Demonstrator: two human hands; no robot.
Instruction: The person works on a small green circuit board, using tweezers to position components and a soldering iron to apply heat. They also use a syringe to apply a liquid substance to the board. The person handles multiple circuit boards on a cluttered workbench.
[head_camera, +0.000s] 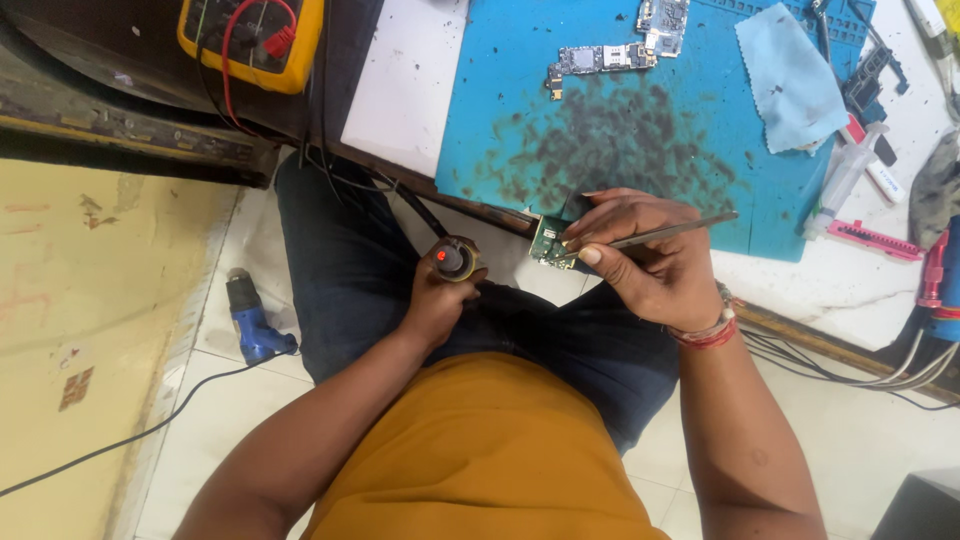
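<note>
the person sits at a white table (410, 90) and looks down at both hands. the left hand (437, 300) is wrapped tight around a round tool (454, 259) with a little red light on its top, and a black cord (400, 195) runs from it up toward the table. the right hand (640, 255) pinches thin metal tweezers (660, 234) between the thumb and fingers, closed on them. the tip of the tweezers touches a small green circuit board (549, 240) that sits at the near edge of a blue mat (620, 140), just beside the round tool. it may be that the right fingers hold the board too, but that part is too small to tell. on the mat, farther away, lie more circuit boards (600, 58) and a light blue cloth (790, 75). a yellow meter (252, 38) sits at the top left. a blue tool (250, 320) lies on the floor.
</note>
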